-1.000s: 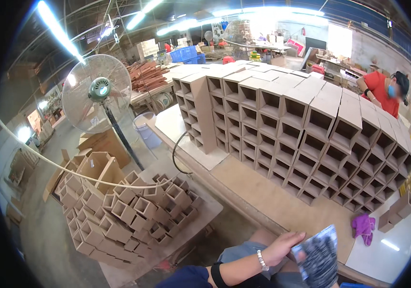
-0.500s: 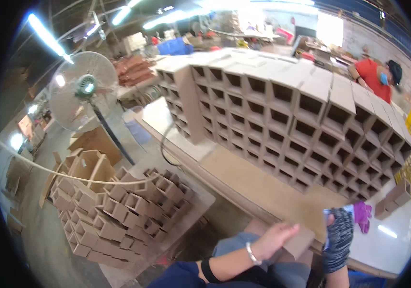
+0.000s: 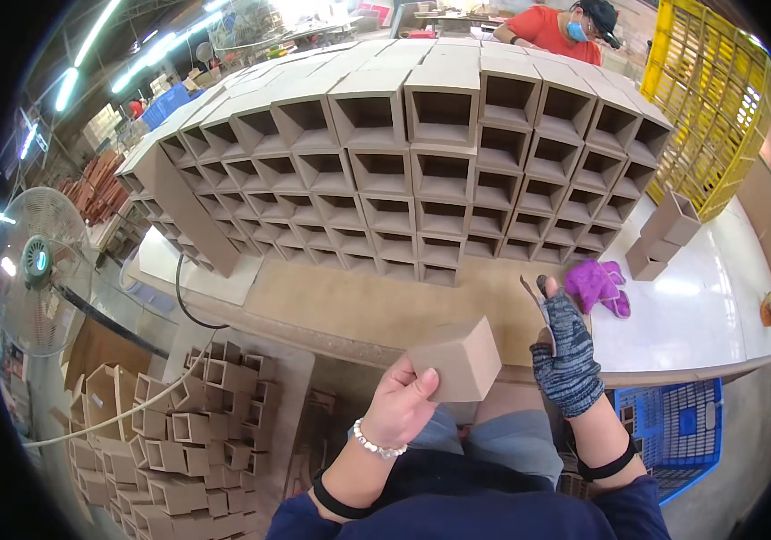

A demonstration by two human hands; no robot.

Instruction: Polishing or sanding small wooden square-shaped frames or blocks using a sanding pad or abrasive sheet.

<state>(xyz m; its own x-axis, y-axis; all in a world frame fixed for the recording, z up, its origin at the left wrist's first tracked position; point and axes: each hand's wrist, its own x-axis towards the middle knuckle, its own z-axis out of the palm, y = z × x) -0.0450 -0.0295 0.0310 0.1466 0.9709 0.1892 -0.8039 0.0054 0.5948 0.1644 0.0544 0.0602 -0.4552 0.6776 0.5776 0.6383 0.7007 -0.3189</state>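
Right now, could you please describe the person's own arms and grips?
The left grip, an ungloved hand, has a pale beaded bracelet; the right grip wears a mottled grey-and-black fingerless glove. Both forearms carry black bands, and the sleeves are navy.

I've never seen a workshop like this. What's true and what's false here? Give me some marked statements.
1. The left hand holds a box. True.
2. The right hand is bare. False: the right hand wears a grey glove.
3. The purple cloth lies on the table. True.
4. The blue crate stands on the table. False: the blue crate sits lower than the table.
5. A fan stands at the left. True.
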